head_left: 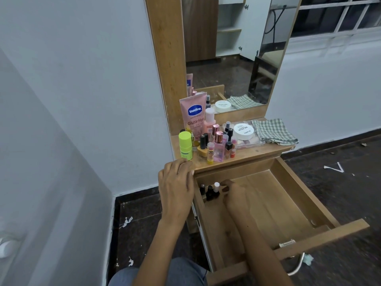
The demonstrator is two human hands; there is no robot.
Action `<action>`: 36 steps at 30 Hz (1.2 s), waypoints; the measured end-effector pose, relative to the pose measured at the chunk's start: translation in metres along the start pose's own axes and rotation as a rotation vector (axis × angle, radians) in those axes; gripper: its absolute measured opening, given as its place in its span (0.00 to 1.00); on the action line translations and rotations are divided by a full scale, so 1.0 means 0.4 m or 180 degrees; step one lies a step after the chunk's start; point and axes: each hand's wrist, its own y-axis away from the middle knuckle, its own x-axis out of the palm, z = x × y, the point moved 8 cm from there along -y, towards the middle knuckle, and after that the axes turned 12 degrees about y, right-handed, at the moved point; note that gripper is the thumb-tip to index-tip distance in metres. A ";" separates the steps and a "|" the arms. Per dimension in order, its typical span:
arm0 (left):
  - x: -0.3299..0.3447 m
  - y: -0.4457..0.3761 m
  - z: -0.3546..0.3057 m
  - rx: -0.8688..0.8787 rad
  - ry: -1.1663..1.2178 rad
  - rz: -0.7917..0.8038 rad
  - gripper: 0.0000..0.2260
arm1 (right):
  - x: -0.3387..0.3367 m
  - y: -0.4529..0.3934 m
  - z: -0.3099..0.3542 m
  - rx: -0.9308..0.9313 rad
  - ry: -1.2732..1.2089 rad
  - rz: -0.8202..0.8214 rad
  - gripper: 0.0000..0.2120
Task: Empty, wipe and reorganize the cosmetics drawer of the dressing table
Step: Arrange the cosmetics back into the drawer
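Your right hand (233, 193) curls its fingertips on the white-capped bottle (216, 187), apparently seating it beside the dark polish bottles (207, 191) in the drawer (288, 195)'s back-left corner; your left hand (176, 182) lies flat and empty on the tabletop (257, 151) edge, steadying you; the remaining cosmetics (208, 141) and checked cloth (274, 131) wait above.

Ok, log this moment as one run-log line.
phase: restocking | drawer: open, mostly bare | right hand: setting small bottles in back-left corner | left hand: resting on tabletop edge | cloth: on top, right
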 end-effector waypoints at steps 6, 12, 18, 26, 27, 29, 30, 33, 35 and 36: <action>0.031 -0.070 -0.047 0.0623 -0.0396 0.0142 0.20 | -0.069 0.025 0.012 0.0098 -0.0415 -0.0455 0.15; 0.106 -0.108 -0.024 0.0726 -0.0864 0.0779 0.33 | -0.076 0.028 0.022 0.0070 -0.0508 -0.0557 0.11; 0.113 -0.135 -0.038 0.0862 -0.0824 0.0730 0.29 | -0.078 0.029 0.031 0.0007 -0.0533 -0.0553 0.10; 0.103 -0.180 -0.055 0.1091 -0.0668 0.0481 0.20 | -0.076 0.022 0.033 -0.0061 -0.0559 -0.0604 0.08; 0.099 -0.186 -0.057 0.1097 -0.0620 0.0408 0.17 | -0.074 0.020 0.031 -0.0061 -0.0577 -0.0604 0.08; 0.090 -0.193 -0.061 0.1096 -0.0547 0.0277 0.14 | -0.070 0.018 0.029 -0.0091 -0.0596 -0.0602 0.08; 0.086 -0.194 -0.063 0.1091 -0.0525 0.0239 0.13 | -0.069 0.018 0.029 -0.0109 -0.0583 -0.0616 0.07; 0.075 -0.187 -0.060 0.1006 -0.0473 0.0184 0.13 | -0.069 0.018 0.029 -0.0127 -0.0580 -0.0631 0.07; 0.064 -0.174 -0.057 0.0878 -0.0427 0.0161 0.10 | -0.071 0.019 0.031 -0.0117 -0.0568 -0.0638 0.08; 0.055 -0.165 -0.056 0.0801 -0.0383 0.0135 0.09 | -0.074 0.022 0.033 -0.0129 -0.0571 -0.0660 0.08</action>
